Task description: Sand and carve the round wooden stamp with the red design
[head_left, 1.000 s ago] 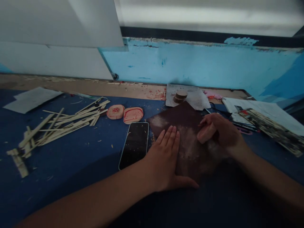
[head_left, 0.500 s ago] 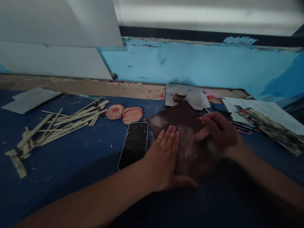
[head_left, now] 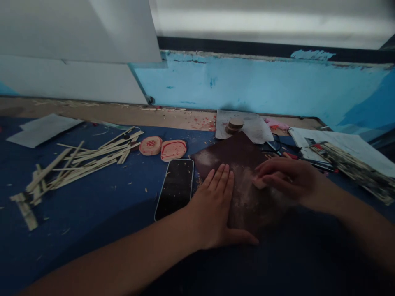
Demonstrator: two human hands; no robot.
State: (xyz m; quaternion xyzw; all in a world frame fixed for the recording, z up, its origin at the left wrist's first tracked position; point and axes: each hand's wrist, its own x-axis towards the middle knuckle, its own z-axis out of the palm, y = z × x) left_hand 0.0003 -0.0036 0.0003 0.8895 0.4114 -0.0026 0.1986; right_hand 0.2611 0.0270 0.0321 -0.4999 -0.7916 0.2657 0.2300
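My left hand (head_left: 215,205) lies flat on a dark reddish-brown sheet of sandpaper (head_left: 237,150), fingers stretched forward and thumb out to the right. Pale dust is smeared over the sheet. On its right part, my right hand (head_left: 285,179) is closed, slightly blurred, around a small pale piece of wood (head_left: 259,183) that appears to touch the rough surface. Most of that piece is hidden by the fingers. A phone (head_left: 175,187) with crumbs on its screen lies left of my left hand. Beyond it are two wooden pieces with red markings, one round (head_left: 150,146) and one squarish (head_left: 173,150).
Thin wood strips (head_left: 89,162) lie scattered on the blue table cover (head_left: 101,230) at left. Behind the sandpaper, round wooden discs (head_left: 235,124) rest on paper (head_left: 259,127). Tools and a dark-stained slatted wood piece (head_left: 354,170) lie at right, beneath a blue wall (head_left: 247,82).
My right hand has shifted slightly downward with the wood piece over the sandpaper, its fingers curling closer. My left hand stays flat in place. The view has moved a little.
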